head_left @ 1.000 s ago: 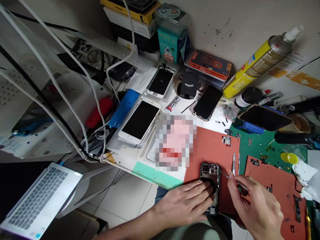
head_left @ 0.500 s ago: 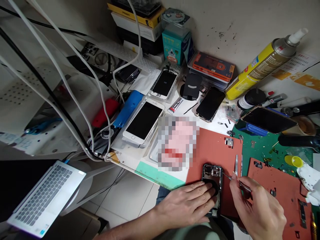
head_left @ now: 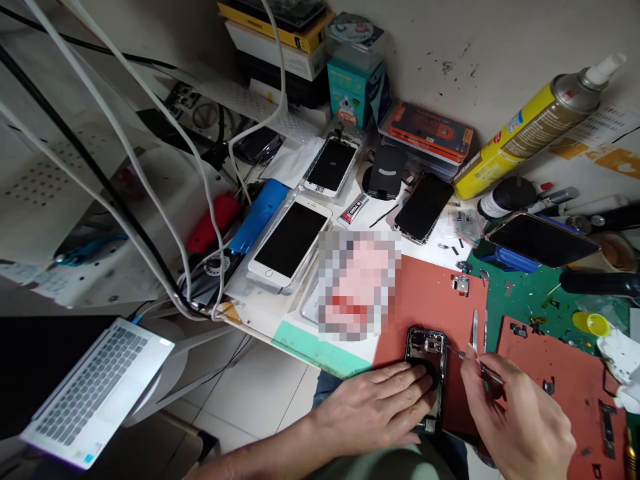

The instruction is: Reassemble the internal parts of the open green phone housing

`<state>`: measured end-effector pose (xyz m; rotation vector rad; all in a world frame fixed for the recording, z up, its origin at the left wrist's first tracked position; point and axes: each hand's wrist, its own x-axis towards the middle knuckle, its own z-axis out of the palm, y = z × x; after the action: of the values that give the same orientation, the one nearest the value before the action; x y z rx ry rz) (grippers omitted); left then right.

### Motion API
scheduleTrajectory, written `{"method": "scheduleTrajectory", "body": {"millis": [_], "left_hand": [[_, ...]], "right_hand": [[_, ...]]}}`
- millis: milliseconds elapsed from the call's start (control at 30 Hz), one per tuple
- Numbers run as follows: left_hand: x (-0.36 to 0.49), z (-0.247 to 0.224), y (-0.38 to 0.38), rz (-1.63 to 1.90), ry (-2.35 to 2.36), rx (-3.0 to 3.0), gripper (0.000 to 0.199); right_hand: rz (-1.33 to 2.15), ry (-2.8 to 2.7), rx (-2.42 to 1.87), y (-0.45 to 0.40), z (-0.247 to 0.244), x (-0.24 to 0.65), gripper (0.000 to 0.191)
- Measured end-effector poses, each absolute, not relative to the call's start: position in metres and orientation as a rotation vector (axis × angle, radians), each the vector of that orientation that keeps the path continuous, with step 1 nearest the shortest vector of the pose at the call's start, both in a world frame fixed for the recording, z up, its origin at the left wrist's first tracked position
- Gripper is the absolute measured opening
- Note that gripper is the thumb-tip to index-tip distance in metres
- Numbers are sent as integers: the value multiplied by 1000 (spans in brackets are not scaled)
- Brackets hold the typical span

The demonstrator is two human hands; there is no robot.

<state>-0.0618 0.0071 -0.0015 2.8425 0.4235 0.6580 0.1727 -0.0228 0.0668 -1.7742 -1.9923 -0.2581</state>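
Observation:
An opened phone housing lies on the reddish-brown mat near the front edge, its inside facing up. My left hand rests flat across its left side and middle, fingers stretched out, covering part of a round black piece. My right hand pinches a thin metal pick, whose tip is at the housing's upper right edge; whether it touches is too small to tell. Tweezers point away beside my right thumb; my fingers hide their rear end, so I cannot tell whether they are held too.
Small metal parts lie on the mat, and more sit on a second reddish mat at right. Several phones, including a white one, a yellow spray can and a glue tube stand or lie beyond. White cables hang at left.
The whole view has shifted slightly, so things sit a little further right. Both hands, the pick and the phone housing keep nearly the same places relative to each other.

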Motion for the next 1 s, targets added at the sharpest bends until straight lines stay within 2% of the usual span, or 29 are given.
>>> {"method": "scheduleTrajectory", "body": {"millis": [333,500,700,1000], "left_hand": [[-61,-1,7,666,433,2842,58],[-63,-4,5,681,464,2843,58],[-62,-14,-2,701,524,2822,58],[-58,-19,-3,771,529,2816,54]], "right_hand": [[-301,-2025,-1741,-15,72,171,17],[-312,-2044,-1738,-17,76,168,13],[-499,-1879,-1871,-25,82,167,15],[-477,-1908,-1906,-20,73,171,12]]}}
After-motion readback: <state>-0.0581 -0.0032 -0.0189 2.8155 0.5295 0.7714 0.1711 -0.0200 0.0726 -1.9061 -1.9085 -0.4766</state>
